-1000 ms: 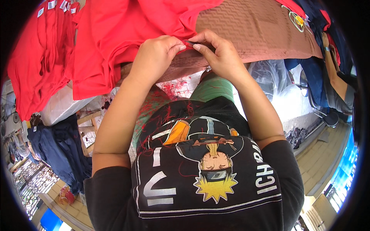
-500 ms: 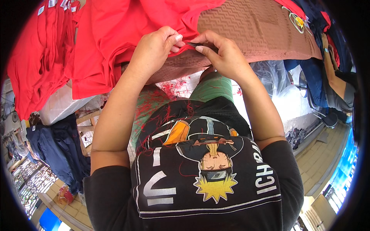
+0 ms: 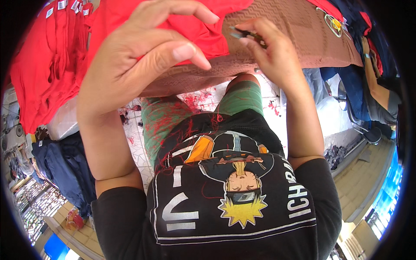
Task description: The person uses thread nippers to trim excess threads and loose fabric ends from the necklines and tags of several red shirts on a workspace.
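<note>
1. Edges: the brown textured cloth [image 3: 277, 39] ends in a curved front edge at 12 o'clock; open room lies below it, over the person's lap and the tiled floor [image 3: 136, 147].
2. Count: two hands, one small dark tool [image 3: 247, 34], one red garment [image 3: 130, 17] on the cloth (more red garments hang at 10 o'clock).
3. Left hand [image 3: 138, 56]: fingers spread, holding nothing, over the red garment.
4. Right hand [image 3: 273, 52]: pinched on the small dark tool at 1 o'clock.
5. Change: the left hand, earlier pinching the red fabric beside the right, has lifted and opened.
</note>
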### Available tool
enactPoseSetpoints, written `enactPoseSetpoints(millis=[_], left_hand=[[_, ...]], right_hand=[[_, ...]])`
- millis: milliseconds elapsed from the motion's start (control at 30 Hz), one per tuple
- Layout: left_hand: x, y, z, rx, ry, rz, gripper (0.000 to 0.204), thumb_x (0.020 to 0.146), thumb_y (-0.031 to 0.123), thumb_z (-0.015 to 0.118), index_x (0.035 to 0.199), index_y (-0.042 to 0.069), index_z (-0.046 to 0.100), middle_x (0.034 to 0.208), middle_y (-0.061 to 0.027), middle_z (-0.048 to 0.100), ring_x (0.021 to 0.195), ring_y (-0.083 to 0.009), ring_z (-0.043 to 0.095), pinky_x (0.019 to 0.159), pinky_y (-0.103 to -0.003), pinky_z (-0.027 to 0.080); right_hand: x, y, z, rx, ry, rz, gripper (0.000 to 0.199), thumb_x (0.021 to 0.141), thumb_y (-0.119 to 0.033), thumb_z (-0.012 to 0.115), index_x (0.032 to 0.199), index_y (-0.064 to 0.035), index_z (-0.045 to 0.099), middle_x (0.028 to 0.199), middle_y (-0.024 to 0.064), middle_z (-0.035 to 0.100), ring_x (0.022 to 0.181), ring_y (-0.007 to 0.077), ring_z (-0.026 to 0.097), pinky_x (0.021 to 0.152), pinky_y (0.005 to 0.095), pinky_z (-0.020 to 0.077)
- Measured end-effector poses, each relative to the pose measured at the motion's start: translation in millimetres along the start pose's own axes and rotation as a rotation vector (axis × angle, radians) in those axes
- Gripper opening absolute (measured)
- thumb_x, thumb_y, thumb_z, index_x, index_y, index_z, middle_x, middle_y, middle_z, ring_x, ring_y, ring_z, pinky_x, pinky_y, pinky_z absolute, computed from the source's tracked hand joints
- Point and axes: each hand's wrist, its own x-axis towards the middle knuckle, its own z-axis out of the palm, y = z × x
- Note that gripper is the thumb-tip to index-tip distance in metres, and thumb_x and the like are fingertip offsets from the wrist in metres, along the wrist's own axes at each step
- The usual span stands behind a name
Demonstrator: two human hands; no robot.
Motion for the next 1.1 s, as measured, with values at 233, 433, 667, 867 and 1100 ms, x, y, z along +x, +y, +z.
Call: enactPoseSetpoints(millis=[233, 433, 667, 867, 1100], left_hand=[[26, -40, 18, 0.076, -0.067, 0.044, 0.016, 0.088, 0.011, 0.059, 0.101, 0.005, 0.066, 0.118, -0.0112, 0.059, 0.115, -0.0263, 0.052, 0.098, -0.042, 0.039], [48, -108, 80, 0.675, -0.017, 0.126, 0.02, 0.081, 0.012, 0.065, 0.101, 0.01, 0.064, 0.119, -0.007, 0.061, 0.119, -0.025, 0.053, 0.107, -0.049, 0.03], [50, -68, 46, 0.377, 0.035, 0.04, 0.021, 0.072, 0.007, 0.071, 0.091, 0.008, 0.061, 0.091, -0.0067, 0.062, 0.088, -0.026, 0.063, 0.078, -0.038, 0.051], [11, -42, 78, 0.552, 0.37, 0.151, 0.028, 0.068, 0.002, 0.075, 0.091, 0.008, 0.062, 0.091, -0.0053, 0.062, 0.081, -0.0246, 0.061, 0.069, -0.034, 0.048], [7, -45, 106, 0.19, 0.711, -0.027, 0.026, 0.074, 0.014, 0.075, 0.097, 0.009, 0.063, 0.101, -0.005, 0.063, 0.089, -0.0249, 0.062, 0.076, -0.034, 0.046]], right_hand=[[-2, 14, -11, 0.091, 0.139, 0.234, 0.023, 0.086, -0.014, 0.071, 0.105, -0.0037, 0.064, 0.081, 0.0023, 0.061, 0.075, 0.0091, 0.054, 0.067, 0.025, 0.045], [1, 42, 14, 0.151, -0.013, 0.466, 0.038, 0.085, -0.041, 0.068, 0.09, -0.0035, 0.071, 0.078, 0.0118, 0.07, 0.071, 0.0172, 0.064, 0.067, 0.0314, 0.0497], [19, 19, 33, 1.04, -0.295, 0.739, 0.032, 0.094, -0.033, 0.059, 0.088, -0.0024, 0.066, 0.072, 0.0116, 0.068, 0.037, 0.0055, 0.031, 0.036, 0.0237, 0.0215], [25, 2, 29, 1.3, 0.022, 0.712, 0.024, 0.092, -0.027, 0.062, 0.084, -0.0041, 0.064, 0.049, -0.0018, 0.045, 0.038, 0.0054, 0.03, 0.041, 0.0227, 0.0218], [15, -7, 21, 1.317, 0.109, 0.73, 0.021, 0.09, -0.026, 0.066, 0.088, -0.0047, 0.065, 0.053, -0.0025, 0.05, 0.039, 0.0047, 0.032, 0.042, 0.0228, 0.0225]])
